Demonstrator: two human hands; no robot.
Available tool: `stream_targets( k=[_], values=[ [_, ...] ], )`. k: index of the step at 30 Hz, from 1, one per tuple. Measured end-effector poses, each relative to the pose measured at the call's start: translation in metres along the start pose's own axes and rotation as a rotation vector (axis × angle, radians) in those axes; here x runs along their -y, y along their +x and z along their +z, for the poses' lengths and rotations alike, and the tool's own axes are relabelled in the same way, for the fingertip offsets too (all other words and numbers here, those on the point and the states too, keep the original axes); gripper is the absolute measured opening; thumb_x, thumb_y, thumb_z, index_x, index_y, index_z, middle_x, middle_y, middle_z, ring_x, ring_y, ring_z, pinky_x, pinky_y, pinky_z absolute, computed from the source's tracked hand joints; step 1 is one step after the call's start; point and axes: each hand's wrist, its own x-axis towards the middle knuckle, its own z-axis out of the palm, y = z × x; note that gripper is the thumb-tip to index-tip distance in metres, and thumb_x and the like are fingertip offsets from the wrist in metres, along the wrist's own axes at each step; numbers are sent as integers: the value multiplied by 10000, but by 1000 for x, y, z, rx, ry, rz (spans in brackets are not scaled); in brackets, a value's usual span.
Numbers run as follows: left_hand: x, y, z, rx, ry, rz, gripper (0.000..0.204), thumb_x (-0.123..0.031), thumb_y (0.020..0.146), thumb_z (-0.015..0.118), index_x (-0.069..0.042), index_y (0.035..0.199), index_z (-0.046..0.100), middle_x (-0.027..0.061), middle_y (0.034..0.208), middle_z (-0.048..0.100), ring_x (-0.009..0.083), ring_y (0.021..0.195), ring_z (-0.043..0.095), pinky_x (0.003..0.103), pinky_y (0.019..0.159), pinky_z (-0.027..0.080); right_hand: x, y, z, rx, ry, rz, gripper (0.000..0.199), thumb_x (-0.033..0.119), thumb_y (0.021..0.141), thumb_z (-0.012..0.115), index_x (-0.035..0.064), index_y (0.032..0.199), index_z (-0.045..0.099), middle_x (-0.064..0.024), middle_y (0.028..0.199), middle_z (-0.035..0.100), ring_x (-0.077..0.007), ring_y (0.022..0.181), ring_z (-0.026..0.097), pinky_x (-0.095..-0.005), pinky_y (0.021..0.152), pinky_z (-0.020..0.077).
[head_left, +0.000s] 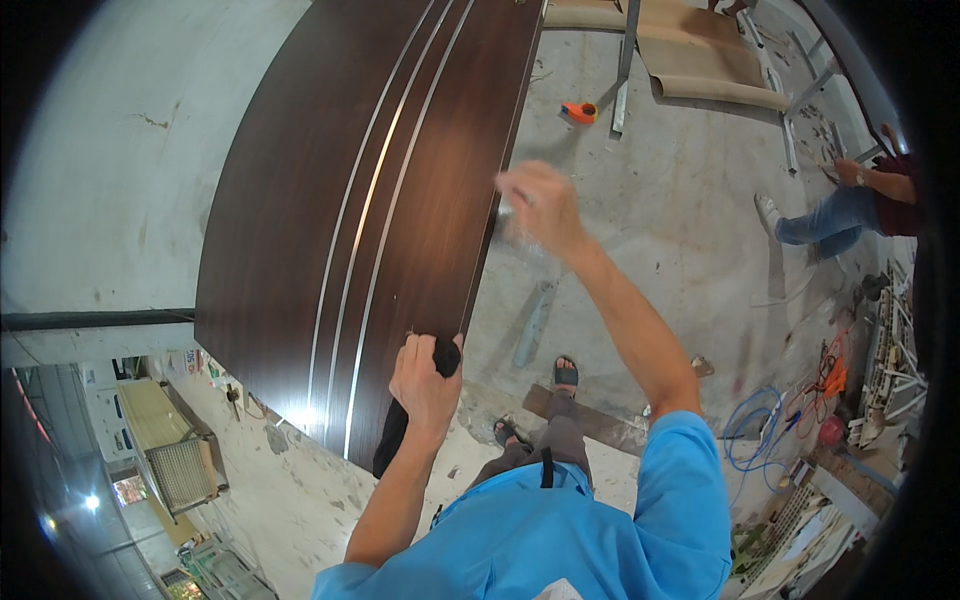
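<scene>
A large dark brown wood-grain panel [270, 200] with three slim silver strips reaches away in front of me. At its near right corner, my left hand [425, 388] is closed around a black cloth [391, 438]. One end of the cloth shows above the fingers, and the rest hangs below by the panel's near edge. My right hand [543, 205] is raised beside the panel's long right edge, its fingers smeared by motion. Something pale and see-through blurs just under it; I cannot make out what it is.
An orange tape dispenser [579, 113] lies on the concrete floor beyond my right hand. Brown sheeting [700, 50] and metal bars are at the far right. Another person [850, 215] is at the right rim. A blue hose [757, 430] coils on the floor near stacked scraps.
</scene>
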Motion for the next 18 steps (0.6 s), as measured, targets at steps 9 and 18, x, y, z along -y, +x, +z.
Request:
stream_targets(
  k=[9,18],
  values=[
    [52,-18,-26,-34,-153,-88,259,-220,917,802,-46,866,616,151,787,617,393,735,627,445,662,498,31,-22,2,113,-74,-67,78,35,858,744,40,931,768,-97,845,725,-267,755,703,-346,673,544],
    [81,-25,-32,-101,-148,-79,340,-249,980,747,-26,809,557,133,682,517,319,597,517,390,585,436,52,-25,21,-178,-48,312,81,39,848,758,23,927,752,-117,820,695,-259,684,671,-351,633,526]
  ],
)
